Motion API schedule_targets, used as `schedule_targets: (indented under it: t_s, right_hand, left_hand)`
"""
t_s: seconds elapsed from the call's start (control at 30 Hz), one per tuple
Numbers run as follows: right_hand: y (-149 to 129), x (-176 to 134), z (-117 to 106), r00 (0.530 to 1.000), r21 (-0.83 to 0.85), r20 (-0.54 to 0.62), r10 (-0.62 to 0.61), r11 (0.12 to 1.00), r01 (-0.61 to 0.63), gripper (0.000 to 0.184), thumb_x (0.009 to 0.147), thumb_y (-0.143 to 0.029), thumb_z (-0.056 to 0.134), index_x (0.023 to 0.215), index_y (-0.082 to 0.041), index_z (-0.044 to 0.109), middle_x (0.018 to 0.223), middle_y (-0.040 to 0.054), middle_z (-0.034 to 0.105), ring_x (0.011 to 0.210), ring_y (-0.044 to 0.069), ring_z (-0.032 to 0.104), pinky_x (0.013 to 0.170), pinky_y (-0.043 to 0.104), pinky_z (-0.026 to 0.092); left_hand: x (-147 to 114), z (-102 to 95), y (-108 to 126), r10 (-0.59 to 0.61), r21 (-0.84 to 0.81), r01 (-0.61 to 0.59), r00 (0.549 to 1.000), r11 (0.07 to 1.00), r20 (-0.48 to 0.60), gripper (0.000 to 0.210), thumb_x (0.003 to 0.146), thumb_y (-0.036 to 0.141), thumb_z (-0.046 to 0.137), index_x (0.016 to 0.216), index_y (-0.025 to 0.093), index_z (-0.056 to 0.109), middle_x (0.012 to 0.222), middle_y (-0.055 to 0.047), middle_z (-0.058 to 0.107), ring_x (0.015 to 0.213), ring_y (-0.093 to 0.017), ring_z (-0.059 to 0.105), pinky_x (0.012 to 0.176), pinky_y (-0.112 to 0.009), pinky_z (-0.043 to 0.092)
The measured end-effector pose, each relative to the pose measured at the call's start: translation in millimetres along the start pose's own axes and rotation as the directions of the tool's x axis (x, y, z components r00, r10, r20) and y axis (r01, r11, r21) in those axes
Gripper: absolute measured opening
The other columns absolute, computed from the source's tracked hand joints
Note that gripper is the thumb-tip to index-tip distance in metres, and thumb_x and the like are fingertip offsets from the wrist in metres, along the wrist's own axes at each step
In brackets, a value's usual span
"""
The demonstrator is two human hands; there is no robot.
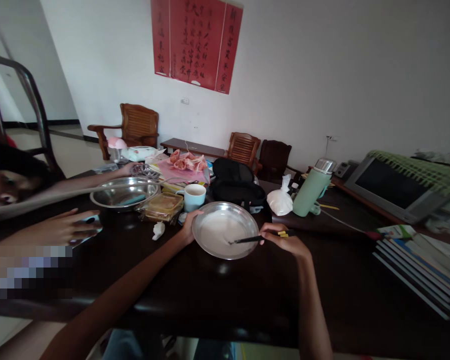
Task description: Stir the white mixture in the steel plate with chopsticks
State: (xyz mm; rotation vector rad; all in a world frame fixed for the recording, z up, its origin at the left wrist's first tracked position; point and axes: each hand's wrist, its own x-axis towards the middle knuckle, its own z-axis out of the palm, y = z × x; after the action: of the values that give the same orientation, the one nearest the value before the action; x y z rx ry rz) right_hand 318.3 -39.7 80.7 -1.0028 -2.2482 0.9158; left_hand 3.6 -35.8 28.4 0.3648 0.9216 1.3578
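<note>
Steel bowl (227, 255) of whitish liquid (221, 225) on dark table (217, 295); left hand (191, 226) clamped on its edge, likely for steadiness; right hand (281, 238) clamped round black chopsticks (249, 239), back from liquid (keeps fingers dry, presumably); pale-blue cup (194, 199) just behind.

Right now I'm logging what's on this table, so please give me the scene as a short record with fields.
left hand: left hand grips the rim of a metal bowl
right hand: right hand holds black chopsticks, tips in the bowl
bowl contents: whitish liquid
behind bowl: light-blue cup, black case
back right: knotted plastic bag, green flask
far left: another person's hand holding a phone
</note>
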Motion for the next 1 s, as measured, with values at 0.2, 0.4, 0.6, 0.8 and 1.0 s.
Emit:
schedule_targets:
  t_s: [0.2,0.4,0.6,0.8,1.0]
  right_hand:
    - [0.4,12.4,21.1,0.997,-0.025,-0.068,-0.039,0.999,0.038,0.024,0.096,-0.044,0.062,0.089,-0.024,0.074,0.088,0.0025,0.081,0.087,0.025,0.073,0.081,0.034,0.053]
    - [3.4,2.9,2.5,0.997,-0.01,-0.073,0.031,0.999,-0.032,0.028,0.096,-0.044,0.062,0.078,-0.025,0.071,0.077,0.0017,0.078,0.08,0.023,0.071,0.079,0.034,0.053]
    - [2.7,10.0,16.7,0.997,0.016,-0.075,-0.009,1.0,0.01,0.024,0.093,-0.046,0.066,0.086,-0.025,0.075,0.086,0.0027,0.081,0.087,0.025,0.074,0.079,0.034,0.054]
    - [11.2,3.9,1.7,0.984,-0.007,-0.171,0.041,0.999,-0.043,0.025,0.094,-0.045,0.064,0.08,-0.025,0.07,0.076,0.0007,0.078,0.078,0.023,0.072,0.076,0.033,0.053]
    - [0.3,8.6,16.6,0.999,0.018,-0.042,-0.02,1.0,0.021,0.023,0.094,-0.045,0.066,0.086,-0.024,0.073,0.085,0.0021,0.079,0.086,0.024,0.073,0.08,0.033,0.056]
  left_hand:
    - [-3.9,1.2,0.9,0.01,-0.028,-0.009,1.0,1.0,0.025,0.018,0.092,0.016,0.059,0.09,0.009,0.075,0.068,-0.007,0.074,0.06,-0.021,0.067,0.064,-0.029,0.05]
    - [-4.1,3.4,0.4,-0.006,-0.01,0.005,1.0,1.0,-0.017,0.019,0.092,0.017,0.057,0.086,0.011,0.074,0.062,-0.005,0.071,0.054,-0.019,0.062,0.059,-0.027,0.049]
    - [-2.5,3.3,0.1,0.009,-0.032,-0.008,1.0,0.999,0.026,0.016,0.084,0.016,0.064,0.093,0.011,0.077,0.066,-0.006,0.074,0.057,-0.02,0.065,0.062,-0.028,0.051]
    - [6.3,-3.5,-2.7,0.006,-0.002,-0.006,0.999,1.0,0.04,0.01,0.079,0.022,0.07,0.079,0.012,0.074,0.062,-0.005,0.07,0.055,-0.02,0.063,0.061,-0.029,0.049]
    - [3.3,0.9,-2.4,0.044,-0.031,-0.042,0.998,0.999,0.045,0.008,0.078,0.021,0.073,0.08,0.014,0.075,0.061,-0.003,0.071,0.057,-0.02,0.064,0.064,-0.029,0.05]
